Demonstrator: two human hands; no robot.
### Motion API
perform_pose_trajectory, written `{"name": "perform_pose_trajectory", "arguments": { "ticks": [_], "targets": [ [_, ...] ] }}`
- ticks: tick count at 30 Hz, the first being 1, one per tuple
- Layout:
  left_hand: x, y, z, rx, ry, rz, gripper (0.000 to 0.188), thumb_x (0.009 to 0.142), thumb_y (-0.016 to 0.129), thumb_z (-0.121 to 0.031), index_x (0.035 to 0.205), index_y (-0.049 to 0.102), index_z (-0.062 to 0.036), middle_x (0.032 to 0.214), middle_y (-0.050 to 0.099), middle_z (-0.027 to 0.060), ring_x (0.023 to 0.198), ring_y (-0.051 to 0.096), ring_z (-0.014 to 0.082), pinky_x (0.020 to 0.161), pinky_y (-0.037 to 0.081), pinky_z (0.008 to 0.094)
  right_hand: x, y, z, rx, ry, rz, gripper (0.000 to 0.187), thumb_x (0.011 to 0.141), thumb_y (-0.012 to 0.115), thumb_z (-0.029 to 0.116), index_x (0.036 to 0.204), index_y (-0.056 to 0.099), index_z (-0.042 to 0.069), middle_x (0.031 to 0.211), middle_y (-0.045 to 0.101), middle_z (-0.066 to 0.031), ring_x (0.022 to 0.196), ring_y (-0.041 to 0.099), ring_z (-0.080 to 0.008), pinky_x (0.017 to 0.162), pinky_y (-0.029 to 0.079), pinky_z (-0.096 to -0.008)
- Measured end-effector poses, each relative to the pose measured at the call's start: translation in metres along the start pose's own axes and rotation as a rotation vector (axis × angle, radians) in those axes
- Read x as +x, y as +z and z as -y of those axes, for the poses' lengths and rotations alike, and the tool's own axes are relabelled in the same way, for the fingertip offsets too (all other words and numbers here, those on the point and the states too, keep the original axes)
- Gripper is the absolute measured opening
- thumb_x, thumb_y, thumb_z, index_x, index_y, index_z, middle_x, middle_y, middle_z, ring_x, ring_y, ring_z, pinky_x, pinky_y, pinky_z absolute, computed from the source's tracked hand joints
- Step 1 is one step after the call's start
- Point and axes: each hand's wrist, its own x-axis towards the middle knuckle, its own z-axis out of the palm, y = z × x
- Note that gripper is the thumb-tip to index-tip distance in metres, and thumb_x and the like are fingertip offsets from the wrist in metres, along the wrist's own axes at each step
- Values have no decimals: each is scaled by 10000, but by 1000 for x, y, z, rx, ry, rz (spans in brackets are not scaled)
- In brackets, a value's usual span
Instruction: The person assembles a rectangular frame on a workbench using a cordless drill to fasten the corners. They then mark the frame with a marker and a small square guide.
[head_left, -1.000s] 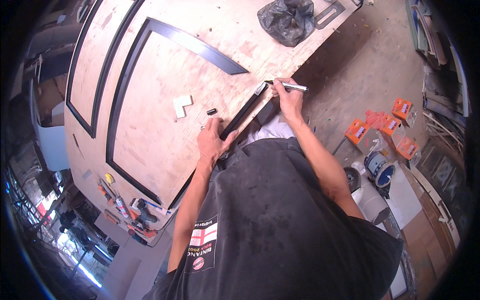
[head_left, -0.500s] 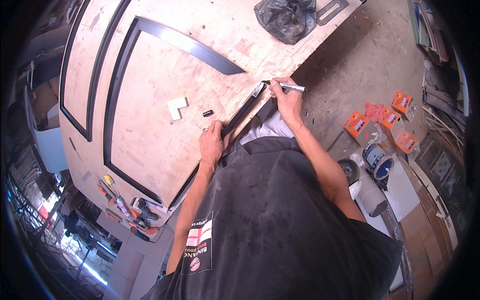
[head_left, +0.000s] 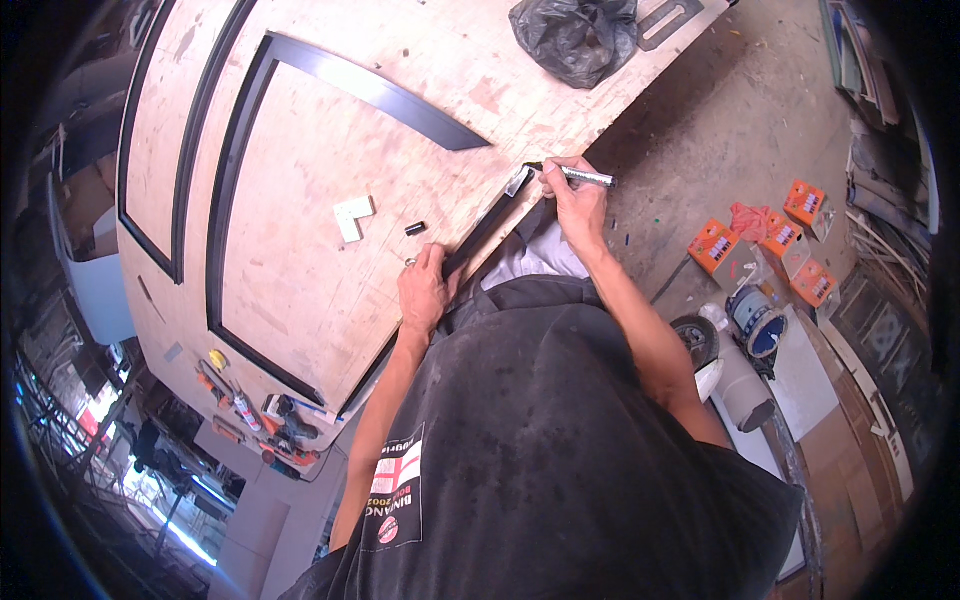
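Note:
My right hand is closed around a marker with a silvery-white barrel. Its dark tip is at the far end of a black profile bar, where a pale end shows. The bar lies along the near edge of the wooden worktable. Closed over the bar's nearer stretch is my left hand, its thumb side partly hidden. Just beyond that hand lie a small black cylinder, perhaps the marker's cap, and a white L-shaped corner piece.
A three-sided black frame lies on the table, with another black frame farther left. A black plastic bag sits at the far end. Tools crowd the left corner. Orange boxes and a bucket stand on the floor at right.

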Motion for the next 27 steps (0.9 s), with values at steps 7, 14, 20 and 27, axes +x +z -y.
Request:
{"name": "perform_pose_trajectory", "arguments": {
  "ticks": [7,14,20,27],
  "targets": [
    [0,0,1,27,2,2,355,856,802,-245,1061,568,-75,1016,644,129,898,681,342,717,538,462,0,0,3,-15,12,-6,247,996,735,229,1051,697,-8,865,731,-87,754,662,-105,693,544,-257],
    [-1,0,1,31,9,-2,357,855,801,-244,1062,564,-75,1006,639,128,898,681,343,717,535,458,-2,-1,5,-46,9,44,265,992,740,242,1055,698,-12,866,739,-89,781,682,-110,718,554,-263],
    [0,-1,-1,-13,10,-3,362,857,802,-245,1064,559,-74,999,636,128,895,682,344,717,535,459,-4,-4,11,-119,0,107,260,993,737,238,1048,699,-12,874,745,-92,818,710,-121,748,565,-274],
    [-1,2,2,17,-3,2,360,859,802,-239,1072,561,-78,990,636,123,894,682,339,709,539,457,-7,-2,11,-61,37,85,250,994,731,228,1036,698,-16,867,742,-92,791,695,-117,742,559,-272]
  ]
}}
